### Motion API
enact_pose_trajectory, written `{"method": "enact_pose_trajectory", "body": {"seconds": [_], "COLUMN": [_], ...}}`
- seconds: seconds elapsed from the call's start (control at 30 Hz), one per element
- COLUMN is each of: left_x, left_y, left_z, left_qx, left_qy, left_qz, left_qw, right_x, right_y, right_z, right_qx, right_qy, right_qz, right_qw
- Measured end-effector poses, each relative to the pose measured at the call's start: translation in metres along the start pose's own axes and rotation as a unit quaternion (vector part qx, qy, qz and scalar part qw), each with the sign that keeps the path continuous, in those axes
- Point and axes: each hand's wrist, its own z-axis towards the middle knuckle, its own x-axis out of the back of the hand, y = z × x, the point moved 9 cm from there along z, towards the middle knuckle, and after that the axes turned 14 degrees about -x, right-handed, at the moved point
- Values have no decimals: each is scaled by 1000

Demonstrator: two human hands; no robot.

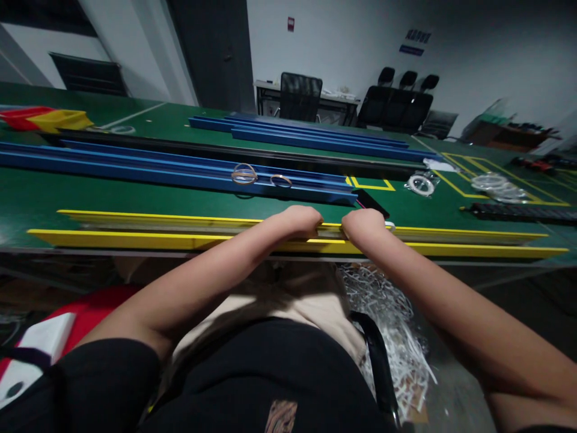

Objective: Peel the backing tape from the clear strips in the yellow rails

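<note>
A long yellow channel-shaped profile lies along the near edge of the green table, its two raised sides running left to right. Over its middle my left hand is closed, with the fingers curled down between the sides. Just right of it, a small gap away, my right hand is closed in the same way. Both sets of fingertips are hidden, so what they pinch cannot be seen. A small white thing shows at the right edge of my right hand. Behind that hand lies a dark phone-like slab.
Beyond lie blue profiles bearing two thin rings, a long black bar and more blue profiles. Bagged white coils sit right, bins far left. Shredded paper fills a space below the table.
</note>
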Motion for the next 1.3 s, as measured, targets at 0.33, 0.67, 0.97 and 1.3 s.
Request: {"method": "enact_pose_trajectory", "body": {"seconds": [0.33, 0.67, 0.97, 1.3], "left_x": [-2, -22, -30, -10], "left_y": [0, -83, -114, -46], "left_z": [-14, -125, -160, -71], "left_qx": [-35, -7, 49, 43], "left_qy": [38, 1, -8, -25], "left_qz": [7, 2, -11, 36], "left_qw": [999, 1000, 999, 998], "right_x": [0, 12, 10, 17], "right_y": [20, 41, -13, -22], "right_z": [3, 2, 0, -5], "right_qx": [121, 159, 26, 2], "right_qy": [0, -3, 56, 31], "right_qz": [39, 114, 30, 24], "right_qw": [992, 981, 998, 999]}}
